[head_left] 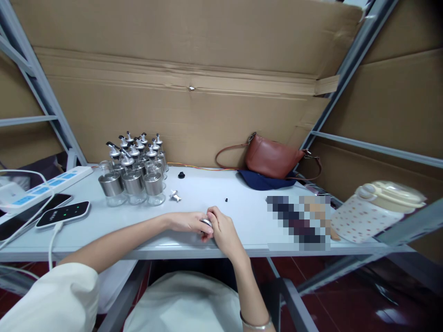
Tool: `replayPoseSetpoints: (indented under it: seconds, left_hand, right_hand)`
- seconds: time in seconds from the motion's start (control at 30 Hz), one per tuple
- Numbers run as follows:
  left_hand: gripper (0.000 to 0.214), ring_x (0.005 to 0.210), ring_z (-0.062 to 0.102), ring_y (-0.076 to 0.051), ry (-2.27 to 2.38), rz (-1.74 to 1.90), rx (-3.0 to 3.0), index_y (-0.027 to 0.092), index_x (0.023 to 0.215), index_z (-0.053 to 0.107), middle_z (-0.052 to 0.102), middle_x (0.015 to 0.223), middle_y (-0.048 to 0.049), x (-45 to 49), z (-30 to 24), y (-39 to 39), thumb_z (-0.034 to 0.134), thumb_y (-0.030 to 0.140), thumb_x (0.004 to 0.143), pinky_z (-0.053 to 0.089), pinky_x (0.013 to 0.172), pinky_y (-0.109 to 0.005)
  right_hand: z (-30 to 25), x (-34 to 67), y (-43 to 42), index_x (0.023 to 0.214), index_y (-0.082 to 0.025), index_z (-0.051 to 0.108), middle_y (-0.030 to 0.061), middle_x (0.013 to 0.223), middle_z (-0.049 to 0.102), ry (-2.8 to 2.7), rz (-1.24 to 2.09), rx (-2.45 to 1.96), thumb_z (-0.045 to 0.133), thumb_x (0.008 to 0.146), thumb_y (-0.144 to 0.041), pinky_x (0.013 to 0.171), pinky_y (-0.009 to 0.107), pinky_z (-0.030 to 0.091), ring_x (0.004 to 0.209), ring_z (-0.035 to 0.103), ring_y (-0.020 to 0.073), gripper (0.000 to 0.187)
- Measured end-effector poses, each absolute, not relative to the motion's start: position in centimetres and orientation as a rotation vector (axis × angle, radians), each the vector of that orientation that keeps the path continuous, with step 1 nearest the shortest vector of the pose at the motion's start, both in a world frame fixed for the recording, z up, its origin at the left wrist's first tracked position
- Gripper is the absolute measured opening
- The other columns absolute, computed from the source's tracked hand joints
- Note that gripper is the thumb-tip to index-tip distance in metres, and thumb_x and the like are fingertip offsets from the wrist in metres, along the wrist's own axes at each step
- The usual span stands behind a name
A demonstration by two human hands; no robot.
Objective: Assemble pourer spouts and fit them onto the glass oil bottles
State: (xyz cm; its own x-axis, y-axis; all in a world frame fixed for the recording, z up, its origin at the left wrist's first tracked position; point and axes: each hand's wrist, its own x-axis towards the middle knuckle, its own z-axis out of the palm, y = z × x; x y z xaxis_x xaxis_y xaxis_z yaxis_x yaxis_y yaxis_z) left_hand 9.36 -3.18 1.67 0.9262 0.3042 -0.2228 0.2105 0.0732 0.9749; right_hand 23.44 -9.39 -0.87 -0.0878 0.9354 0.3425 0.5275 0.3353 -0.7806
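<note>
Near the front edge of the table, my left hand (189, 222) and my right hand (222, 230) meet, fingers closed. Between them they hold a small round silver metal piece with a dark part (206, 222), largely covered by the fingers. Beyond the left hand, a silver pourer spout (176, 196) lies on its side. A black ridged stopper (181, 175) rests farther back, and a tiny black cap (226, 200) lies beyond the right hand. Several glass bottles with metal bands (133, 184) stand grouped at the left, many topped with pourer spouts; some front ones have bare necks.
At the left lie a power strip (51, 186), a black phone (20, 223) and a white-edged device (62, 214) with a cable. A brown handbag (270, 157) sits on a dark blue cap (263, 180) at the back right. A dotted container (363, 219) stands at the right.
</note>
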Motion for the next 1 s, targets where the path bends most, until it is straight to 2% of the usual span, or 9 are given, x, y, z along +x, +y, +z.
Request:
replayPoseSetpoints:
  seconds: [0.17, 0.37, 0.6, 0.77, 1.0]
  left_hand:
    - [0.026, 0.058, 0.049, -0.010, 0.430, 0.059, 1.459, 0.014, 0.069, 0.056, 0.055, 0.060, 0.0029, 9.26, 1.71, -3.20, 0.069, 0.037, 0.066, 0.037, 0.059, -0.025]
    - [0.028, 0.051, 0.040, -0.009, 0.442, 0.062, 1.460, 0.015, 0.060, 0.051, 0.047, 0.050, 0.0041, 9.17, 1.58, -3.04, 0.064, 0.038, 0.068, 0.028, 0.054, -0.026]
    - [0.030, 0.051, 0.039, -0.009, 0.428, 0.062, 1.309, 0.016, 0.054, 0.047, 0.043, 0.051, 0.0049, 9.36, 1.51, -3.07, 0.066, 0.035, 0.066, 0.028, 0.055, -0.026]
    - [0.031, 0.048, 0.031, -0.008, 0.365, 0.011, 1.272, 0.016, 0.051, 0.045, 0.037, 0.049, 0.0043, 9.35, 1.31, -2.87, 0.063, 0.032, 0.070, 0.020, 0.051, -0.027]
    - [0.028, 0.047, 0.024, -0.008, 0.327, -0.023, 1.208, 0.016, 0.051, 0.044, 0.030, 0.047, 0.0051, 9.59, 1.39, -2.88, 0.060, 0.028, 0.071, 0.017, 0.050, -0.027]
  right_hand:
    - [-0.67, 23.40, -9.46, 0.078, -0.023, 0.048, -0.0018, 0.062, 0.053, -1.793, 0.536, -1.333, 0.025, 0.095, -0.036, 0.059, 0.025, 0.036, 0.058, 0.052, 0.0153, 0.031]
    - [-0.50, 23.14, -9.26, 0.070, -0.024, 0.043, -0.0012, 0.059, 0.050, -1.828, 0.432, -1.342, 0.020, 0.096, -0.034, 0.057, 0.026, 0.036, 0.054, 0.049, 0.0155, 0.037]
    - [-0.64, 22.97, -8.91, 0.069, -0.024, 0.044, 0.0016, 0.059, 0.054, -1.838, 0.335, -1.414, 0.019, 0.096, -0.028, 0.057, 0.029, 0.037, 0.054, 0.052, 0.0180, 0.037]
    - [-1.02, 22.99, -8.78, 0.073, -0.023, 0.047, 0.0034, 0.061, 0.057, -1.853, 0.267, -1.489, 0.021, 0.096, -0.025, 0.057, 0.028, 0.036, 0.057, 0.057, 0.0190, 0.035]
    - [-1.24, 22.90, -8.79, 0.072, -0.022, 0.049, 0.0053, 0.061, 0.061, -1.807, 0.256, -1.513, 0.020, 0.096, -0.028, 0.054, 0.028, 0.034, 0.053, 0.057, 0.0182, 0.038]
